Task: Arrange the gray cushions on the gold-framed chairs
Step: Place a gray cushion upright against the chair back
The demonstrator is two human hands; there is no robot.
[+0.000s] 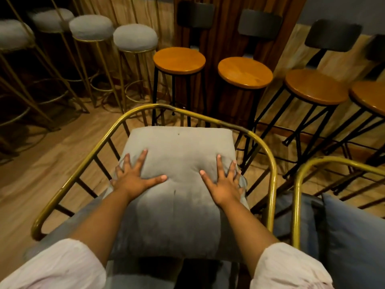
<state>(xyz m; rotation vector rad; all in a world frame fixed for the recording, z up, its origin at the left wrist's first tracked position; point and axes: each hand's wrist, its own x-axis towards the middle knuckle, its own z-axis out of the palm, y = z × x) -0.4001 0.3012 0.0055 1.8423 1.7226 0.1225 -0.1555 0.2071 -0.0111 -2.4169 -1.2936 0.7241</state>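
Observation:
A square gray cushion (179, 163) leans against the curved back of a gold-framed chair (208, 116) right below me. My left hand (135, 176) lies flat on the cushion's left part, fingers spread. My right hand (223, 182) presses flat on its right part, fingers spread too, the outer fingers over the cushion's edge. Neither hand grips it. To the right stands a second gold-framed chair (300, 180) holding a blue-gray cushion (350, 236).
Beyond the chair stands a row of black-legged bar stools with round wooden seats (179, 60). Gold-legged stools with gray padded tops (135, 37) fill the far left. Bare wood floor (52, 159) lies left of the chair.

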